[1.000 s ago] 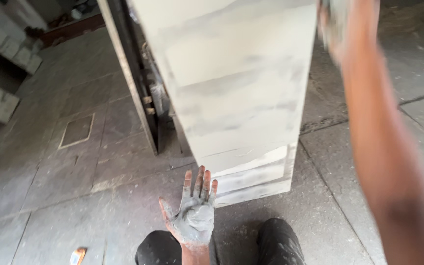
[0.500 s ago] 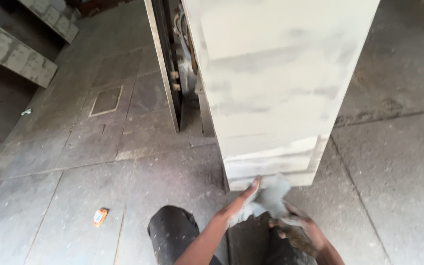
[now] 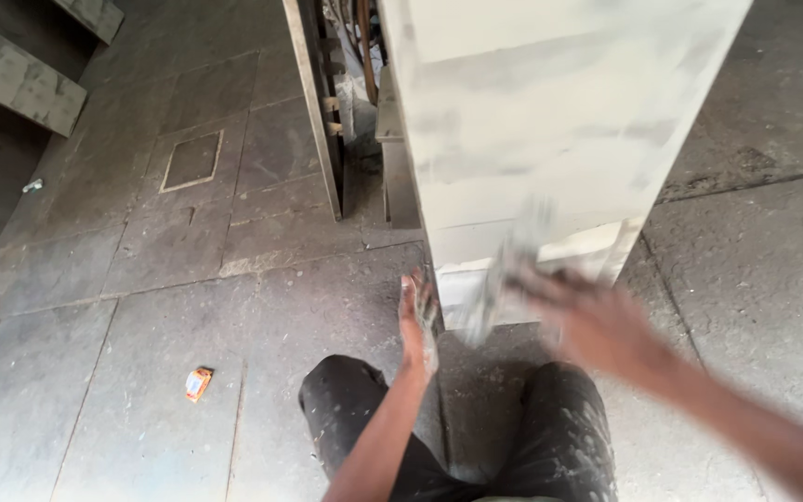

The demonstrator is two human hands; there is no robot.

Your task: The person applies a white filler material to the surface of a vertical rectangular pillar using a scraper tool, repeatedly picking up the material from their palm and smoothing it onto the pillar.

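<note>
1. At the bottom centre of the frame are the person's knees [image 3: 457, 437] in dark, dust-speckled trousers, seen from above.
2. The left hand [image 3: 418, 316] reaches up from the bottom centre, just above the left knee. It is open, edge-on to the camera, fingers straight and together, grey with dust, and holds nothing.
3. The right hand [image 3: 592, 321] comes in from the lower right and is blurred. Its fingers seem closed round a pale, dusty piece, perhaps a sanding sheet [image 3: 508, 274], though the blur hides what it is and how firm the grip is.
4. That piece lies against the lower edge of a tall whitish panel [image 3: 550, 121] streaked with grey, which fills the upper centre and right of the frame.
5. Left of the panel stands a dark upright frame [image 3: 313, 112].
6. A small orange wrapper [image 3: 199, 382] lies on the grey stone floor [image 3: 141, 279] at lower left.
7. Grey blocks [image 3: 16, 79] sit in the upper left corner.
</note>
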